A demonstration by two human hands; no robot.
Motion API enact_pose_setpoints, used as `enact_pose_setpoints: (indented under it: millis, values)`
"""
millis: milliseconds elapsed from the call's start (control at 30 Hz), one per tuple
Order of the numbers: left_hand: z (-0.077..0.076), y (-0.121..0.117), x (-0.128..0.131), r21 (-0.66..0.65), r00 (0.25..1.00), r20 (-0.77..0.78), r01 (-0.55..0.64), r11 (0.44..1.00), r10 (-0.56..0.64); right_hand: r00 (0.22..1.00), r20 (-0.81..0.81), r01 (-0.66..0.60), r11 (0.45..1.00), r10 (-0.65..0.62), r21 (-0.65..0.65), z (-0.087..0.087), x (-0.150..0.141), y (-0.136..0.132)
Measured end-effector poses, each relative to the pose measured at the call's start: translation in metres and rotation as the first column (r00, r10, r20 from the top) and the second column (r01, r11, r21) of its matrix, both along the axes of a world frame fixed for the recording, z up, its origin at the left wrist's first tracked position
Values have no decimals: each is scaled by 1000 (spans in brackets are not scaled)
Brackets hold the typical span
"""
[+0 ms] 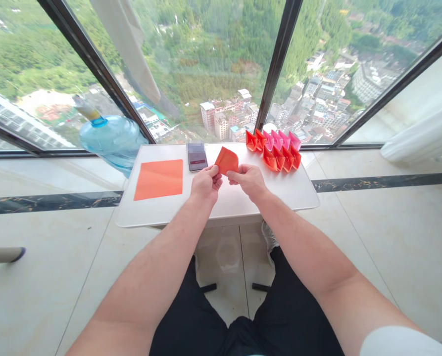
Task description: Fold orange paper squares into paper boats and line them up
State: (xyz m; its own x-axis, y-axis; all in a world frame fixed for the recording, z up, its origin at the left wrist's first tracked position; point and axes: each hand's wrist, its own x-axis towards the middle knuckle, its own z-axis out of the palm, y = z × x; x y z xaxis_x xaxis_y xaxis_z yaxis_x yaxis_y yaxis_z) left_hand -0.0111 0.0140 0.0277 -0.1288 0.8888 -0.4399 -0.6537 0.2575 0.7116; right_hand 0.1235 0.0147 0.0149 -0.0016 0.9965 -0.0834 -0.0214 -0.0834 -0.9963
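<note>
A partly folded orange-red paper (227,160) is held up just above the small white table (221,207). My left hand (206,184) pinches its lower left edge, fingers closed. From the right, my right hand (248,179) grips the lower right edge, fingers closed too. A flat orange paper sheet (159,179) lies on the table's left part. At the table's back right stand several folded paper pieces (274,148), orange-red and pink, packed in two rows.
A dark phone (197,158) lies at the table's back, just left of the held paper. A large blue water jug (111,138) rests on the floor at the left against the floor-to-ceiling window. White curtain at right. Tiled floor surrounds the table.
</note>
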Motion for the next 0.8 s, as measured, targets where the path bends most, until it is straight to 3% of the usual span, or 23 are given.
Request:
enact_pose_setpoints:
  millis: [467, 633, 800]
  values:
    - [-2, 2, -3, 60, 996, 79, 29, 998, -33, 999, 28, -47, 981, 42, 190, 4, 2, -5]
    - [-1, -1, 0, 73, 995, 27, 90, 993, -92, 996, -56, 74, 975, -64, 210, 2, 2, -1]
    - [0, -3, 5, 55, 998, -23, 51, 997, -50, 985, -105, 154, 972, -137, 180, 0, 1, 1]
